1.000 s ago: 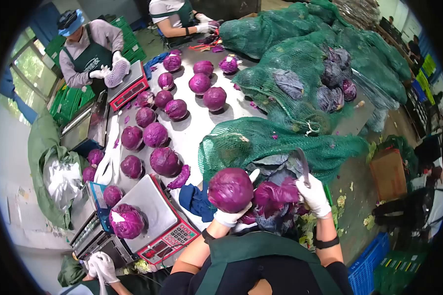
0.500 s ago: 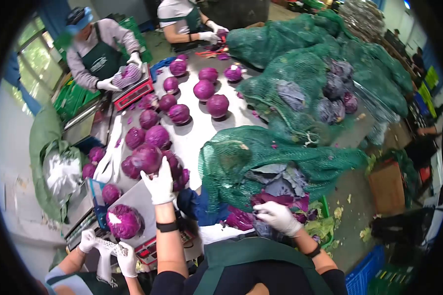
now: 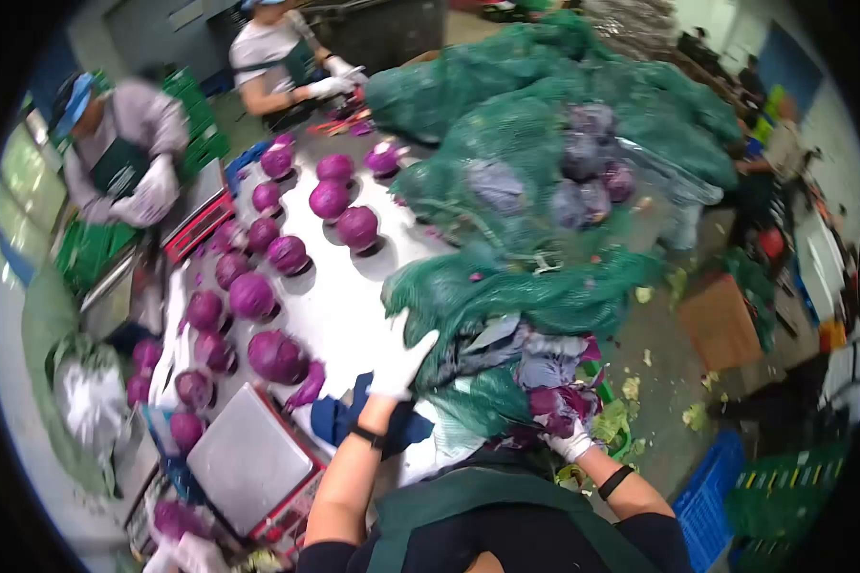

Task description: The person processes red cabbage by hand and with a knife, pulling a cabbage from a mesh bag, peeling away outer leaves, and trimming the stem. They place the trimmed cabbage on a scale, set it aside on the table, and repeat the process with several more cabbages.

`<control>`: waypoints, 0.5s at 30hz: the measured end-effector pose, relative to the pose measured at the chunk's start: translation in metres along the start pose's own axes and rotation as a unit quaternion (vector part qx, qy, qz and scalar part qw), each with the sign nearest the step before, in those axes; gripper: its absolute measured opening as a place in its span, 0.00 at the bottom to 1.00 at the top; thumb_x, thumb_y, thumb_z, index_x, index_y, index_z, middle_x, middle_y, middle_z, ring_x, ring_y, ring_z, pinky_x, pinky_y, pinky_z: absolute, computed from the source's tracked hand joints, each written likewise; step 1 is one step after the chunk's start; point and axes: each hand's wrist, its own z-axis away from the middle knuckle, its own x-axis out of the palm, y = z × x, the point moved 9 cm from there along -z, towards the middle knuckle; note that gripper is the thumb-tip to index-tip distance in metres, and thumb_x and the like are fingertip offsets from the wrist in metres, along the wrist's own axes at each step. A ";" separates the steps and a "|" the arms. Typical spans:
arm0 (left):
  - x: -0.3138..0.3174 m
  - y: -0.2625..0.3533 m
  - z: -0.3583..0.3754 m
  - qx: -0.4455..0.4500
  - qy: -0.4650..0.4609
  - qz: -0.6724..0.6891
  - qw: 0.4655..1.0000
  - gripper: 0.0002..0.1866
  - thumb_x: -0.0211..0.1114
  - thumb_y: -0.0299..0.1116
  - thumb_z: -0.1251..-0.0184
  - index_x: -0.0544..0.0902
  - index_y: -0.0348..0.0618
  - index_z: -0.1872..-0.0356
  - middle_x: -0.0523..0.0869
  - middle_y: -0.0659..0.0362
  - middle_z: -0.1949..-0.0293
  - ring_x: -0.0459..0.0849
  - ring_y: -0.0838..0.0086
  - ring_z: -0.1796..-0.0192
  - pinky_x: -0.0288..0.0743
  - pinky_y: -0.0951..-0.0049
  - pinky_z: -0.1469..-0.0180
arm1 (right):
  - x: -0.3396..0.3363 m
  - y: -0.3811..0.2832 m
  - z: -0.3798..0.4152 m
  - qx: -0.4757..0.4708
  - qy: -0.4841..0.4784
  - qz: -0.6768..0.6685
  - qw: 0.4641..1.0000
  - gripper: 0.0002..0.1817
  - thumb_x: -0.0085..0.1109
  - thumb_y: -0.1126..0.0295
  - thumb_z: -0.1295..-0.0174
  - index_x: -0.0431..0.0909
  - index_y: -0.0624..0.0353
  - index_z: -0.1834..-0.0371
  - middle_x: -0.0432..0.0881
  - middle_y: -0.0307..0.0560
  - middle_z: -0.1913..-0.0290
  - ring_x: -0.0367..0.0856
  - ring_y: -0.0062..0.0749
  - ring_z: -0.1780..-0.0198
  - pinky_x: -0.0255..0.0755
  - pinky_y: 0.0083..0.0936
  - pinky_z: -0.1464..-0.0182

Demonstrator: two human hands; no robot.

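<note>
My left hand [image 3: 401,361], in a white glove, reaches to the near edge of a green net bag [image 3: 516,286]. Its fingers are spread and touch the mesh. Loose outer leaves [image 3: 549,358] of red cabbage spill from the bag's mouth. Low on the right, my gloved right hand [image 3: 571,443] grips purple red cabbage leaves [image 3: 559,406] beside a green crate [image 3: 623,444]; the leaves partly hide its fingers. A trimmed red cabbage [image 3: 275,356] sits on the white table, left of my left hand, with a torn leaf [image 3: 306,385] near it.
Several red cabbages [image 3: 252,296] stand across the table [image 3: 339,315]. A scale [image 3: 253,458] lies front left, with a co-worker's gloved hand [image 3: 186,552] beside it. Two co-workers stand at the far side. A blue crate [image 3: 712,501] is at right.
My left hand has left the red cabbage and moved right to the net bag. My right hand has moved right and down with leaves. The co-worker's cabbage has left the front scale.
</note>
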 end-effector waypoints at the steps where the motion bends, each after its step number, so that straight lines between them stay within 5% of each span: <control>1: 0.011 -0.004 0.008 0.030 -0.014 -0.003 0.999 0.33 0.69 0.50 0.44 0.74 0.38 0.43 0.73 0.41 0.42 0.71 0.48 0.39 0.66 0.56 0.38 | -0.015 0.001 0.007 -0.046 0.011 0.095 0.994 0.20 0.56 0.76 0.51 0.79 0.51 0.52 0.81 0.45 0.58 0.81 0.44 0.59 0.77 0.36 0.58; 2: 0.021 -0.004 0.018 0.016 -0.035 0.016 0.999 0.28 0.68 0.49 0.43 0.78 0.37 0.49 0.77 0.42 0.45 0.75 0.49 0.43 0.68 0.56 0.41 | -0.030 0.014 0.019 0.003 -0.003 0.084 0.996 0.20 0.56 0.76 0.50 0.78 0.51 0.51 0.80 0.45 0.56 0.81 0.44 0.59 0.77 0.36 0.59; 4: 0.039 0.017 0.052 0.198 0.074 -0.154 0.965 0.22 0.64 0.44 0.38 0.78 0.35 0.51 0.79 0.41 0.51 0.78 0.49 0.49 0.71 0.57 0.46 | -0.054 0.028 0.046 0.103 -0.056 0.085 0.989 0.22 0.55 0.74 0.46 0.74 0.49 0.45 0.78 0.45 0.51 0.81 0.43 0.57 0.77 0.34 0.61; 5: 0.050 0.017 0.054 0.146 -0.004 -0.045 0.988 0.21 0.62 0.42 0.35 0.78 0.31 0.54 0.79 0.39 0.53 0.78 0.49 0.52 0.71 0.56 0.49 | -0.057 0.035 0.055 0.070 -0.009 0.068 0.995 0.25 0.57 0.69 0.42 0.70 0.47 0.39 0.76 0.44 0.48 0.81 0.42 0.56 0.77 0.35 0.61; 7: 0.069 -0.003 0.055 0.071 -0.009 -0.005 0.997 0.18 0.58 0.39 0.31 0.76 0.30 0.55 0.79 0.42 0.55 0.79 0.55 0.55 0.73 0.60 0.53 | -0.076 0.024 0.066 0.060 -0.038 0.071 0.995 0.26 0.58 0.64 0.41 0.67 0.46 0.36 0.75 0.44 0.46 0.80 0.42 0.55 0.77 0.35 0.61; 8: 0.066 -0.015 0.049 -0.012 -0.008 0.195 0.981 0.18 0.56 0.40 0.29 0.75 0.32 0.52 0.79 0.45 0.52 0.78 0.58 0.52 0.73 0.61 0.51 | -0.078 0.030 0.074 0.032 -0.019 0.074 0.997 0.26 0.58 0.63 0.40 0.68 0.45 0.37 0.77 0.46 0.49 0.81 0.42 0.57 0.77 0.34 0.61; 9: 0.062 -0.025 0.045 -0.099 -0.003 0.379 0.920 0.19 0.55 0.41 0.28 0.74 0.33 0.49 0.78 0.48 0.50 0.78 0.62 0.50 0.73 0.62 0.48 | -0.075 0.049 0.082 0.067 -0.053 0.061 0.994 0.23 0.56 0.58 0.39 0.72 0.45 0.40 0.81 0.47 0.56 0.81 0.45 0.58 0.77 0.35 0.61; 10: 0.052 -0.007 0.042 -0.123 0.008 0.682 0.720 0.22 0.51 0.44 0.26 0.71 0.37 0.42 0.77 0.53 0.46 0.76 0.65 0.45 0.71 0.63 0.41 | -0.095 0.053 0.087 0.133 -0.056 0.064 0.987 0.18 0.54 0.56 0.39 0.78 0.45 0.47 0.83 0.46 0.62 0.82 0.44 0.60 0.77 0.34 0.61; 12: 0.011 -0.049 0.025 -0.188 -0.007 0.713 0.675 0.24 0.50 0.47 0.26 0.71 0.38 0.39 0.76 0.54 0.42 0.76 0.64 0.43 0.69 0.61 0.38 | -0.156 0.049 0.094 0.139 0.135 0.092 0.977 0.11 0.54 0.58 0.40 0.83 0.50 0.65 0.83 0.44 0.66 0.82 0.42 0.66 0.77 0.33 0.64; 13: -0.015 -0.063 0.018 -0.163 -0.007 0.666 0.728 0.24 0.49 0.48 0.26 0.73 0.38 0.41 0.78 0.53 0.44 0.77 0.64 0.44 0.70 0.61 0.38 | -0.167 0.075 0.111 0.209 0.217 -0.013 0.953 0.08 0.58 0.63 0.41 0.82 0.54 0.69 0.82 0.44 0.71 0.81 0.36 0.71 0.75 0.29 0.67; 15: -0.030 -0.198 0.014 -0.240 0.131 0.603 0.749 0.20 0.49 0.43 0.26 0.77 0.36 0.48 0.81 0.54 0.50 0.79 0.64 0.49 0.72 0.62 0.42 | -0.167 0.109 0.127 0.328 0.332 -0.182 0.865 0.05 0.62 0.71 0.42 0.81 0.62 0.69 0.77 0.36 0.78 0.72 0.14 0.75 0.68 0.16 0.73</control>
